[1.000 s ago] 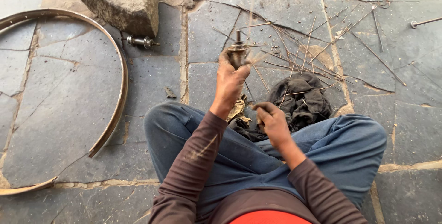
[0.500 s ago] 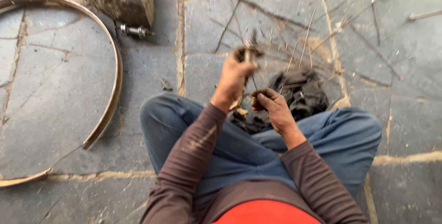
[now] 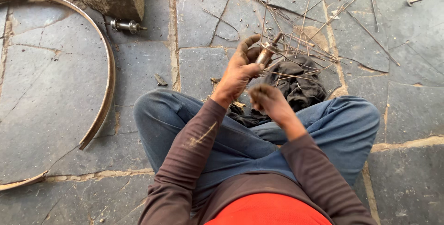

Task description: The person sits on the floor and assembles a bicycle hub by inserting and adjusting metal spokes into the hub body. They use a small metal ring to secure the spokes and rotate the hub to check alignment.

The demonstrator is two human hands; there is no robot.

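I see the left hand now tilts the wheel hub to the right, where before it stood upright. The right hand is now closed, blurred, lower and apart from the hub.

right hand motion-blurred, wheel rim cut off

Grey stone-slab floor with sandy joints, in flat daylight.
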